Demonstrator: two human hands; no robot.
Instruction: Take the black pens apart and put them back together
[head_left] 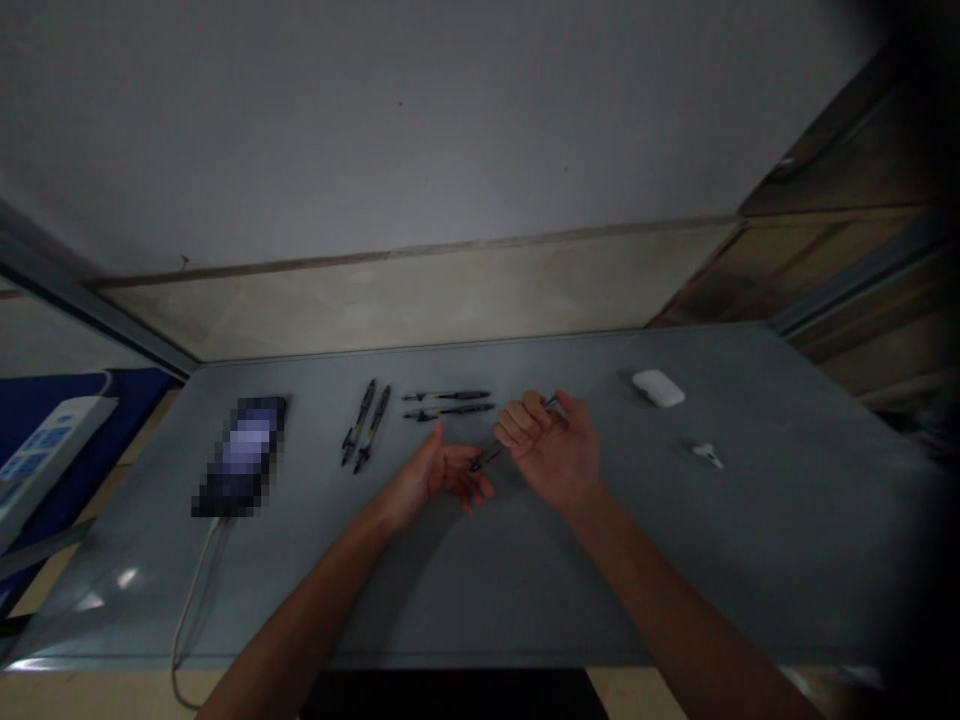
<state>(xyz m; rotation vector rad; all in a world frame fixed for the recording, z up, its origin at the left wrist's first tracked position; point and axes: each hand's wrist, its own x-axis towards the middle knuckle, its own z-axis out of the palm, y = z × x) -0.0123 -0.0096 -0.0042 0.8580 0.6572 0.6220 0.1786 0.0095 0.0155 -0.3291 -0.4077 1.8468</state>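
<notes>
My right hand (551, 445) is closed around a dark pen (487, 460), whose lower end sticks out toward the left. Beside that end is my left hand (454, 472), palm turned inward with its fingers apart; whether it touches the pen I cannot tell. Just beyond my left hand, a black pen (448, 410) and another pen (448, 395) lie side by side, roughly crosswise. To their left, a pair of similar pens rests slantwise, a left one (358, 422) and a right one (373, 428).
A phone (244, 455) with a blurred screen lies at the left, its cable (191, 600) running over the front edge. On the right are a white rounded case (658, 388) and a small white object (707, 455). A power strip (49, 450) sits beyond the grey table's (525, 600) left side.
</notes>
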